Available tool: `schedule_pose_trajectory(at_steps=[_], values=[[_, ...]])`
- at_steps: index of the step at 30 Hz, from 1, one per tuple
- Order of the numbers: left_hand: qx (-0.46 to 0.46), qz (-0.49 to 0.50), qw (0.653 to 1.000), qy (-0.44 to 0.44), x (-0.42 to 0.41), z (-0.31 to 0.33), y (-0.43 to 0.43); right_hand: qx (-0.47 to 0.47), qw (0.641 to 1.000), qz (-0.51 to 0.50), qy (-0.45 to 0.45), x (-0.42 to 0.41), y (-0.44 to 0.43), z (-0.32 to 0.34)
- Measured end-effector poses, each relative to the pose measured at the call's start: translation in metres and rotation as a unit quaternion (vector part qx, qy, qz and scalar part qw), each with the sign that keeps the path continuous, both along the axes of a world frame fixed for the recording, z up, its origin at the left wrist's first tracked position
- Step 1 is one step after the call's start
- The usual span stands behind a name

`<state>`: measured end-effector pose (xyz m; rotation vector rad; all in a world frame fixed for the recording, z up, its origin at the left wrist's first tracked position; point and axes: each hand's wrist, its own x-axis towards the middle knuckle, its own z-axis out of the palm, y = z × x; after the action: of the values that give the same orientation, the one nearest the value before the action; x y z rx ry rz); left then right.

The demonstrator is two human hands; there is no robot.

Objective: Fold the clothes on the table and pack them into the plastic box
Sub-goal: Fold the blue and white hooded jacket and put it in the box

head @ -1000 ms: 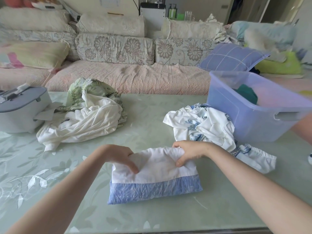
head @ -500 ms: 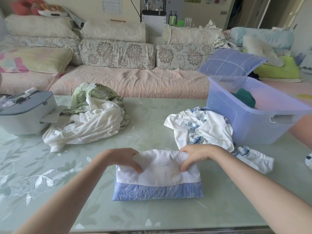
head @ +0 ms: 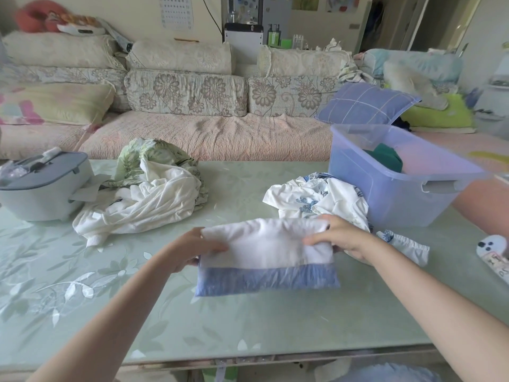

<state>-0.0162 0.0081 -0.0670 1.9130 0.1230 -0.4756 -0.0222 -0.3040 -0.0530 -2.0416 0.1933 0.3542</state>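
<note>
A folded white garment with a blue band (head: 265, 260) is held over the middle of the table, its far edge raised. My left hand (head: 192, 249) grips its left end, thumb on top. My right hand (head: 341, 238) grips its right end. Just behind lies a crumpled white garment with blue print (head: 316, 199). A pile of white and green leafy clothes (head: 148, 194) lies at the left. The translucent blue plastic box (head: 394, 194) stands at the right with something dark green (head: 385, 158) inside.
A grey appliance (head: 41, 186) sits at the table's left edge. The green glass-topped table (head: 82, 271) ends at a near edge below my arms. A small white toy (head: 493, 249) lies at the far right. A sofa with cushions (head: 187, 92) runs behind the table.
Both hands have lifted the far edge of the folded garment off the table and shifted their grip to its ends. The camera has tilted up slightly.
</note>
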Motion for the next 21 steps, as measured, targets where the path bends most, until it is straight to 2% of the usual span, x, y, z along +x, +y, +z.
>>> schedule_pose_trajectory(at_steps=[3, 7, 11, 17, 21], values=[[0.023, 0.057, 0.993, -0.103, 0.01, 0.014, -0.017, -0.013, 0.992, -0.072, -0.098, 0.013, -0.006, 0.019], [0.126, 0.088, 0.96, -0.234, 0.039, 0.034, -0.056, -0.136, 0.964, -0.092, -0.208, 0.046, -0.008, 0.04], [0.154, 0.064, 0.949, -0.267, 0.095, 0.033, -0.096, -0.249, 0.936, -0.084, -0.236, 0.1, -0.014, 0.043], [0.164, 0.028, 0.938, -0.305, 0.182, 0.048, -0.15, -0.324, 0.898, -0.087, -0.286, 0.185, -0.03, 0.063], [0.149, 0.012, 0.946, -0.289, 0.209, 0.07, -0.171, -0.32, 0.9, -0.086, -0.283, 0.216, -0.049, 0.092]])
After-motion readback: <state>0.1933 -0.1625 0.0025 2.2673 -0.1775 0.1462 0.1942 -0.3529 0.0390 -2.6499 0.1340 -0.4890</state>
